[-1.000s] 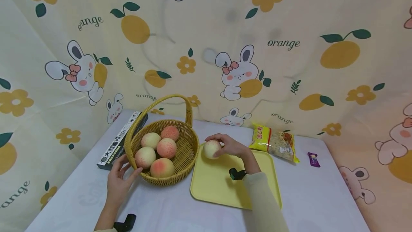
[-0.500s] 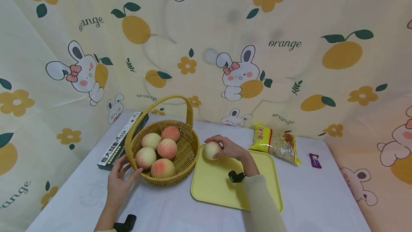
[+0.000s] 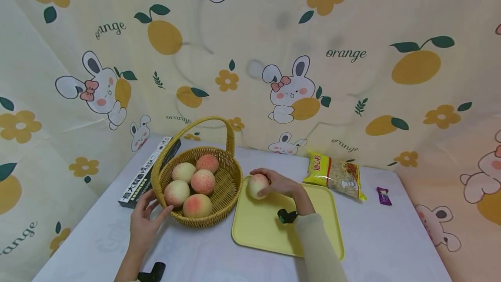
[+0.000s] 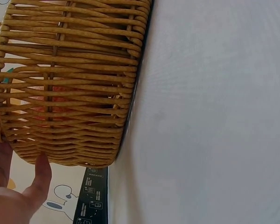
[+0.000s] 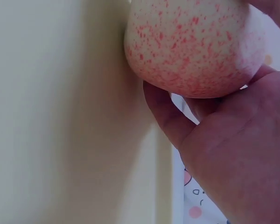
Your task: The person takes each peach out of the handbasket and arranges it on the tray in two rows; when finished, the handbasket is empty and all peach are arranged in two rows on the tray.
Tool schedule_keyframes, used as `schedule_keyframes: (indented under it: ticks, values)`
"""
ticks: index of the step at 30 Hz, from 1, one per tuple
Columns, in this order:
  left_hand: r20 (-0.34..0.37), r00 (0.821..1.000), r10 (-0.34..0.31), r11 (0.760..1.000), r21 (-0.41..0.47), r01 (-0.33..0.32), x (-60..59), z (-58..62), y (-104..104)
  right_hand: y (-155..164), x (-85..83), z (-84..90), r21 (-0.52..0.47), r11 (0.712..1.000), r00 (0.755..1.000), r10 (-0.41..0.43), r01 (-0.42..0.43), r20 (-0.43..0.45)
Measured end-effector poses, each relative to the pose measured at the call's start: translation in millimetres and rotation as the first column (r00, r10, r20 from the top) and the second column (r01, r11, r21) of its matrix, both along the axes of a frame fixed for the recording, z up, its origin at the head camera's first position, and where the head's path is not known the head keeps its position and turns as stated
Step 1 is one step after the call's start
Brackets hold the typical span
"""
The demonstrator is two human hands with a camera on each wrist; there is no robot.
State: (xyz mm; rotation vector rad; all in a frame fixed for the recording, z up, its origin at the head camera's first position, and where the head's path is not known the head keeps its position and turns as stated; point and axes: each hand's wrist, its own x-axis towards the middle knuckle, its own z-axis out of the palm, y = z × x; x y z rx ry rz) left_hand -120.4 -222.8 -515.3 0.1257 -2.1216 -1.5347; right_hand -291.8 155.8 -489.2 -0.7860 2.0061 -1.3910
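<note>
Both hands busy | right fingers grasp peach | left fingers straight, touching basket

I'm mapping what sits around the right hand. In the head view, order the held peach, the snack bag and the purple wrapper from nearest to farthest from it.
From the right hand:
1. Peach, gripped by that hand at the yellow tray's back left corner.
2. Snack bag, on the table behind the tray's right end.
3. Purple wrapper, farther right, near the table's edge.
</note>
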Motion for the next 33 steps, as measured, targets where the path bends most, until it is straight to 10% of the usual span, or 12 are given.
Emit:
schedule_keyframes:
  ticks: [12, 33]
  values:
    - [0.012, 1.0, 0.004, 1.0, 0.011, -0.004, 2.2, -0.4, 1.5, -0.6, -3.9, -8.9, -0.009, 0.993, 0.992, -0.117, 0.116, -0.044]
    - [-0.011, 1.0, -0.005, 1.0, 0.016, 0.005, -0.4, -0.5, -0.7, -3.0, -6.4, -9.8, 0.0, 0.996, 0.995, -0.089, 0.089, -0.053]
